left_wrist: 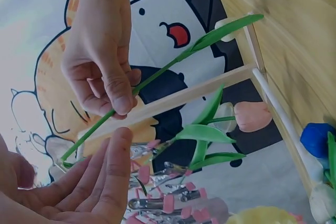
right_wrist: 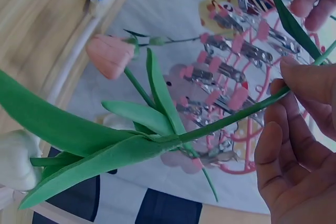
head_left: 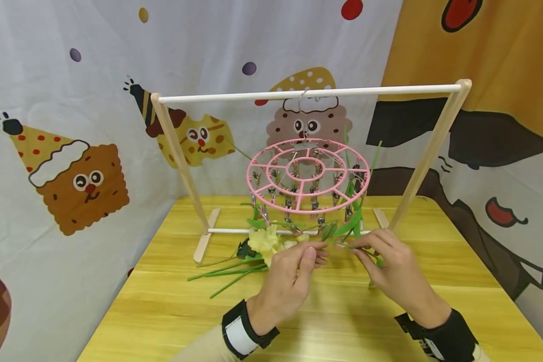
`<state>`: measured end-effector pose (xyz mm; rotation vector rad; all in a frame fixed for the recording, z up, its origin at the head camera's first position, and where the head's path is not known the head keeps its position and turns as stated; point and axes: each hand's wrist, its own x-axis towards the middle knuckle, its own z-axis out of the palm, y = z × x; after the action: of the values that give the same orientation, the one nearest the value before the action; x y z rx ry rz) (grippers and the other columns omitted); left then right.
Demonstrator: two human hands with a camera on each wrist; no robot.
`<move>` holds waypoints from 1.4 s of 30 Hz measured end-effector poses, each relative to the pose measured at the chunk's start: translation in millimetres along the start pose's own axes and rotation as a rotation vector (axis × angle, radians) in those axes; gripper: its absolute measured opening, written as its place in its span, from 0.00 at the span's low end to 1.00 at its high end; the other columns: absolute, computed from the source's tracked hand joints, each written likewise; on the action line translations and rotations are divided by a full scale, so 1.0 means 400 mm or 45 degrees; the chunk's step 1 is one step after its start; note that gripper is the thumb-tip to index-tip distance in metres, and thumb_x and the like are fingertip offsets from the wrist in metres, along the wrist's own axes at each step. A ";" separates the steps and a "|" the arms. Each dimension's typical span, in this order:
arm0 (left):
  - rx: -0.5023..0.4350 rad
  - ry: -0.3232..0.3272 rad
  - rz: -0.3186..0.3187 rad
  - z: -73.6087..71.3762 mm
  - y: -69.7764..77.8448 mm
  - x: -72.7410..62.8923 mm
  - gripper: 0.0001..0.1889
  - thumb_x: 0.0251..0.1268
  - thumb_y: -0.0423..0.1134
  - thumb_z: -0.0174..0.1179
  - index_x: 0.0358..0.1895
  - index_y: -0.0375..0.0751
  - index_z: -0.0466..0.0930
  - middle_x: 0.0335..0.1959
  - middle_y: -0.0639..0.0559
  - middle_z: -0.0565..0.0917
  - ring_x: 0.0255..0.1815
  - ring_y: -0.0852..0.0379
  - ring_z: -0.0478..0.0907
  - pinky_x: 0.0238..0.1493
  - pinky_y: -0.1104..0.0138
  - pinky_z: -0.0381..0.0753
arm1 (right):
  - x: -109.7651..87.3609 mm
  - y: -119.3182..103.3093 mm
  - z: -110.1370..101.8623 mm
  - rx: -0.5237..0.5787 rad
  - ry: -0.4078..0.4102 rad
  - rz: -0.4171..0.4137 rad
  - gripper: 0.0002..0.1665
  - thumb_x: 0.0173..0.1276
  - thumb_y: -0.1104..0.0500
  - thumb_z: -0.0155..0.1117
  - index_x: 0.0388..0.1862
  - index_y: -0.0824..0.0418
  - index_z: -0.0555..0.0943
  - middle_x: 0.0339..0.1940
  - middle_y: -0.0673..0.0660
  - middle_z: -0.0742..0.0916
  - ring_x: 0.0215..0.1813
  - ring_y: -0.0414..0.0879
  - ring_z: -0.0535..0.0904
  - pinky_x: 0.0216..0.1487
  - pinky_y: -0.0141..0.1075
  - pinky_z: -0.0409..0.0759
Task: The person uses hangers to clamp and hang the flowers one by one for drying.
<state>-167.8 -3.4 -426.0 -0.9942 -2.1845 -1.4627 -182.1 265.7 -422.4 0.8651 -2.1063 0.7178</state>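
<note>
My right hand (head_left: 391, 266) pinches the green stem of an artificial white tulip (right_wrist: 20, 161) between thumb and fingers. In the right wrist view its broad leaves (right_wrist: 100, 174) spread behind the bloom, which points downward. My left hand (head_left: 287, 281) is near the stem's other end, its fingers (left_wrist: 113, 182) straight and the thumb apart; whether it touches the stem I cannot tell. Just beyond both hands hangs a pink round clip hanger (head_left: 300, 203) with metal clips (right_wrist: 252, 51). A peach tulip (left_wrist: 253, 116) with green leaves hangs upside down by the clips.
A wooden stand with a white crossbar (head_left: 235, 96) carries the hanger. On the table (head_left: 163, 311), left of the hands, lie a yellow flower (head_left: 264, 241) and several green stems (head_left: 237, 271). A blue flower (left_wrist: 317, 139) shows beside the white lower bar. A cartoon-printed cloth (head_left: 199, 45) hangs behind.
</note>
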 end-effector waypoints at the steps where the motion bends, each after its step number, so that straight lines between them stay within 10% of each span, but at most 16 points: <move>1: -0.009 -0.026 -0.002 0.004 0.002 0.004 0.20 1.00 0.36 0.47 0.73 0.36 0.87 0.58 0.44 0.96 0.56 0.52 0.97 0.56 0.70 0.95 | 0.002 0.003 -0.007 0.002 0.006 0.014 0.28 0.94 0.39 0.58 0.47 0.57 0.93 0.44 0.51 0.92 0.43 0.41 0.84 0.47 0.21 0.81; 9: 0.079 -0.238 0.034 0.051 0.000 0.027 0.28 0.98 0.37 0.54 0.90 0.34 0.68 0.83 0.44 0.84 0.77 0.49 0.89 0.71 0.74 0.87 | 0.025 0.011 -0.032 -0.078 0.109 0.158 0.36 0.91 0.32 0.61 0.49 0.63 0.94 0.40 0.55 0.93 0.41 0.39 0.85 0.50 0.17 0.79; 14: 0.038 -0.165 0.038 0.058 0.008 0.022 0.33 0.95 0.35 0.58 0.92 0.33 0.61 0.86 0.39 0.79 0.81 0.48 0.85 0.73 0.72 0.87 | 0.044 0.002 -0.026 -0.004 0.242 0.174 0.08 0.76 0.64 0.85 0.49 0.64 0.95 0.39 0.56 0.95 0.42 0.32 0.84 0.50 0.16 0.80; 20: 0.000 -0.064 0.069 0.048 0.013 0.011 0.35 0.92 0.30 0.61 0.93 0.34 0.60 0.89 0.38 0.74 0.85 0.46 0.81 0.72 0.73 0.87 | 0.067 -0.014 -0.016 0.101 0.340 0.205 0.22 0.58 0.79 0.86 0.49 0.62 0.96 0.39 0.57 0.95 0.44 0.26 0.84 0.51 0.16 0.80; 28: 0.139 0.116 0.199 0.030 0.002 0.000 0.32 0.88 0.25 0.62 0.89 0.28 0.67 0.86 0.27 0.76 0.73 0.44 0.91 0.65 0.73 0.91 | 0.083 -0.036 -0.003 0.202 0.305 0.269 0.17 0.65 0.79 0.84 0.49 0.65 0.95 0.41 0.58 0.95 0.44 0.28 0.85 0.50 0.17 0.83; 42: 0.183 0.258 -0.008 -0.006 -0.024 0.041 0.27 0.90 0.33 0.67 0.83 0.27 0.77 0.54 0.37 0.95 0.47 0.50 0.98 0.48 0.67 0.98 | 0.098 -0.052 0.040 0.390 0.279 0.275 0.21 0.66 0.82 0.81 0.53 0.66 0.93 0.43 0.59 0.94 0.42 0.33 0.90 0.49 0.21 0.88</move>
<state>-186.2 -1.9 -421.4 -0.7570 -2.1137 -1.3250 -192.4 227.9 -395.9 0.6856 -1.9384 1.2168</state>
